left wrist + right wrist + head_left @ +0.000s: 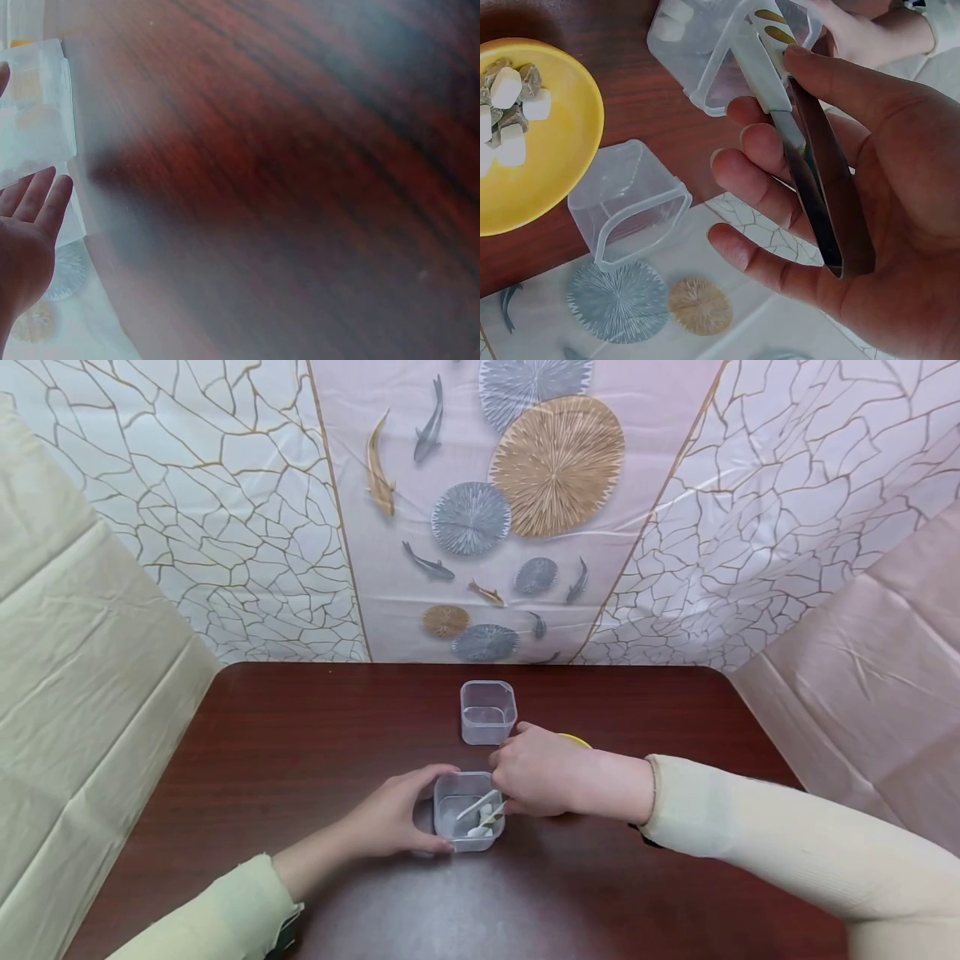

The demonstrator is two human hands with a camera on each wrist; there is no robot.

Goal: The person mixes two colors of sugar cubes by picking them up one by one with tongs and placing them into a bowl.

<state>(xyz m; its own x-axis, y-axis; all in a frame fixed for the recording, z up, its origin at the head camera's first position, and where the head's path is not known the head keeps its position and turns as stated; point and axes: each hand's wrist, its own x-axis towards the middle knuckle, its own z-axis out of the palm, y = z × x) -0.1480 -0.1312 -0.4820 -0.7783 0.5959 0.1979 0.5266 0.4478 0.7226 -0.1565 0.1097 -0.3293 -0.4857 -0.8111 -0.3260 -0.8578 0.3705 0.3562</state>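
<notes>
My left hand (pixel 390 817) grips the left side of a clear plastic container (pixel 468 846), thumb along its near side and fingers on its far side. In the left wrist view, that hand (pixel 26 247) is partly cut off beside the clear wall. With thumb and fingers my right hand (pixel 540 772) holds small metal tongs (pixel 814 172) with white slotted tips. The tips reach inside the container, by several white cubes (pixel 669 28) at its right side. Whether they pinch a cube, I cannot tell.
Behind the gripped container stands a second clear container (pixel 487 732). A yellow plate (pixel 577 176) holds white cubes and grey-brown lumps; my right arm mostly hides it in the head view. The dark wooden table (pixel 300 727) ends at a patterned curtain (pixel 472 593).
</notes>
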